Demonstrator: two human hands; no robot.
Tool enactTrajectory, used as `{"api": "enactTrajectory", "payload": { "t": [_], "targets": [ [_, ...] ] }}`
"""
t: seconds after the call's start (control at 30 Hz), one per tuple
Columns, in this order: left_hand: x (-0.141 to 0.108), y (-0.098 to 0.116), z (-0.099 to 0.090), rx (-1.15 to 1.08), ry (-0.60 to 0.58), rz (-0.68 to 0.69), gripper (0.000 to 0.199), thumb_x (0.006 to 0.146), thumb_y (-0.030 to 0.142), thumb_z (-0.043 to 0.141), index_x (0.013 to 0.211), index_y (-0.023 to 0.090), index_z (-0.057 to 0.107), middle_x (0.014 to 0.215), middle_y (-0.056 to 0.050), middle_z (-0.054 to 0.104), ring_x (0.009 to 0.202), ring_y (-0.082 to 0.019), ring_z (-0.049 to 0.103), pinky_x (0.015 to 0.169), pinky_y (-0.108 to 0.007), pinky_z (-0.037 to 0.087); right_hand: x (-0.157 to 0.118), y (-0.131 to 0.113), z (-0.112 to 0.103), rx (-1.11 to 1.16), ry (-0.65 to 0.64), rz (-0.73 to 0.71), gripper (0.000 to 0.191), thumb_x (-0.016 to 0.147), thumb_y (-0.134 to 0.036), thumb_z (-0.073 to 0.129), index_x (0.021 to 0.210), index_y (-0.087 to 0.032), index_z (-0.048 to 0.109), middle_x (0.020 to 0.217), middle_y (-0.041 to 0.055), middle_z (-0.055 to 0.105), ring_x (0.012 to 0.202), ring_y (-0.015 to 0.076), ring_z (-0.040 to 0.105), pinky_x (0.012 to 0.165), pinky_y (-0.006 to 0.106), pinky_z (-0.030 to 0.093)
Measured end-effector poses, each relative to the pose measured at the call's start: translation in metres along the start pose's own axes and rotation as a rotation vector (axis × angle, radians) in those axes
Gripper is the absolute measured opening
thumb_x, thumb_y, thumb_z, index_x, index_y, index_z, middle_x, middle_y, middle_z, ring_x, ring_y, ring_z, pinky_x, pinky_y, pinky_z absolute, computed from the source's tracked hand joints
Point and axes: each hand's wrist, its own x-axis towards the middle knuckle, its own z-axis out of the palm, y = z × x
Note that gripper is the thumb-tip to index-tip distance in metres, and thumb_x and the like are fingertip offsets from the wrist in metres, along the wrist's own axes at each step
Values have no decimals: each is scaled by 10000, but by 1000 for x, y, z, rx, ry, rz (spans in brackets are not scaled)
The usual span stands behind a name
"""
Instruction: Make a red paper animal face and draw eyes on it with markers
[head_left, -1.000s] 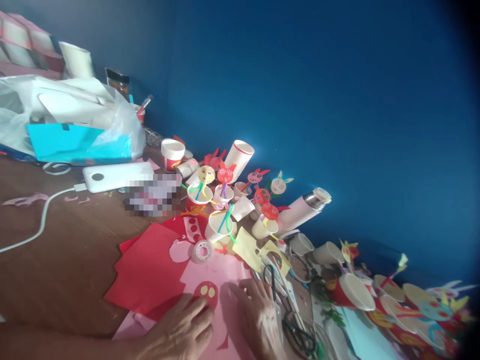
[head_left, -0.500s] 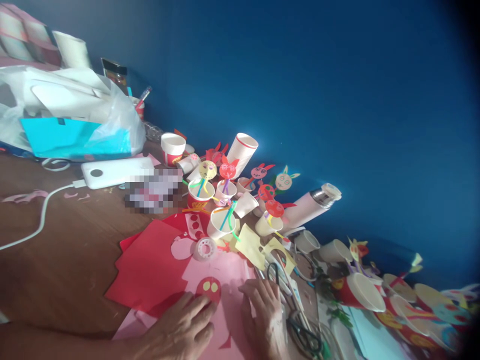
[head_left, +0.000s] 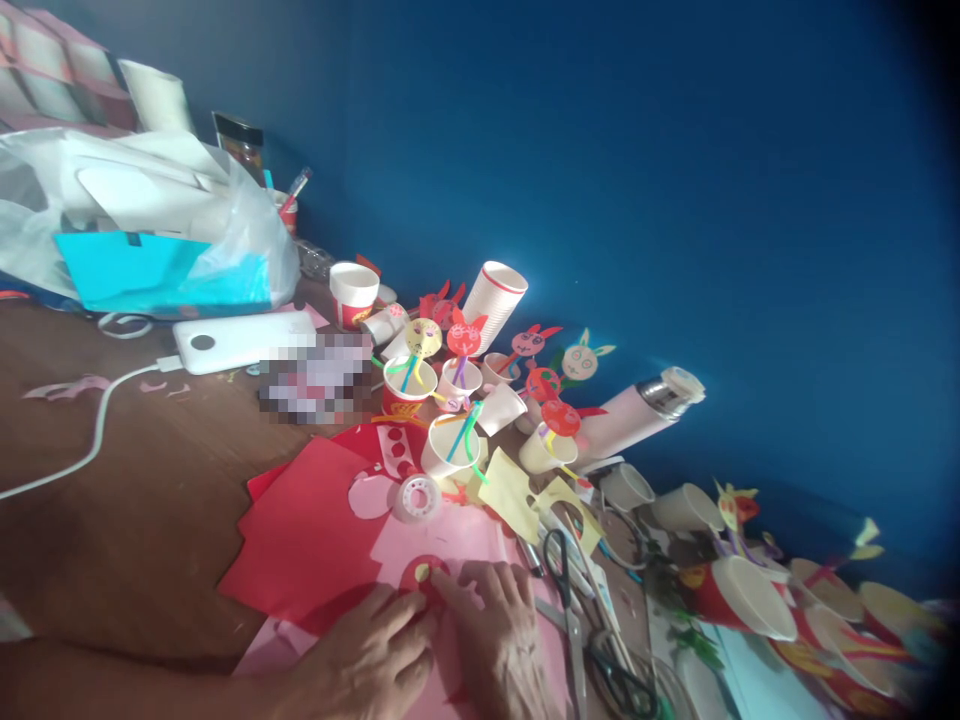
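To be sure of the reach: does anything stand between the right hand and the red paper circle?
Nothing visible does: the fingertips of the right hand lie directly on the red paper circle, which sits on the pink paper.

A red paper circle [head_left: 431, 580], one yellow dot showing, lies on pink paper [head_left: 442, 545], partly under the left hand [head_left: 360, 660] and right hand [head_left: 499, 640].

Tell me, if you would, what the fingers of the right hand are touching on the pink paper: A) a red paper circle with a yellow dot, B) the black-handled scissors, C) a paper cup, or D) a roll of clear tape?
A: the fingers of the right hand rest on the red paper circle, beside its yellow dot.
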Motion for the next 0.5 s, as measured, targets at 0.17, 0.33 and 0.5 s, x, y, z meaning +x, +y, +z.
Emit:
{"api": "enactTrajectory", "payload": {
  "t": [0.17,0.33,0.5],
  "targets": [
    [1,-1,11,-16,-12,11,497,952,260,564,1419,91,555,1483,-153,544,1379,-329,501,1137,-454,416,3,-2,-4,-31,-47,-10,240,955,-193,557,1122,-294,696,859,29,678,741,193,579,736,347,333],
    [-7,-7,33,97,78,43,493,1035,377,457,1426,92,554,1487,-158,542,1418,-294,451,1182,-404,345,2,-3,-4,67,-67,75,238,971,-184,535,1089,-303,703,877,26,689,751,201,582,728,340,357],
    [-16,-11,41,148,189,87,525,1038,438,444,1443,120,544,1549,-129,474,1460,-268,386,1201,-352,302,2,0,-15,263,-64,124,364,944,-106,430,1199,-240,652,933,50,698,822,210,608,747,333,389]
  ]
}}
